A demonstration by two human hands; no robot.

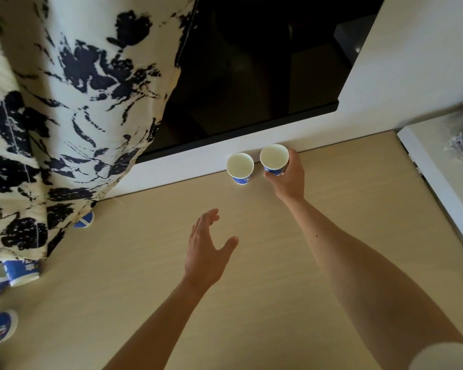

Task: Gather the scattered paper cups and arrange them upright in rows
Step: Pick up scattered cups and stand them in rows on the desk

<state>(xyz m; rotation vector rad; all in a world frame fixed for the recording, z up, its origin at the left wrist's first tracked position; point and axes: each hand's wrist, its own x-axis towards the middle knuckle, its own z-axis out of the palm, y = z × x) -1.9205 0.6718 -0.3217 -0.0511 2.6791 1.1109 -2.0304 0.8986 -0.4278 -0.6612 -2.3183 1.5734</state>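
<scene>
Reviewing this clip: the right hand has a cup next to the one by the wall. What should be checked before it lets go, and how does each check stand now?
1. Held cup mouth up: ok.
2. Right hand grip round the held cup: ok.
3. Held cup's base down on the table: cannot tell; the fingers hide it.
4. Held cup level with the standing cup, a small gap between: ok.
5. Left hand free for the next cup: ok, open and holding nothing.
6. All cups gathered: not ok; the side-lying cup at the left edge and the cup under the curtain are not yet in the row.
</scene>
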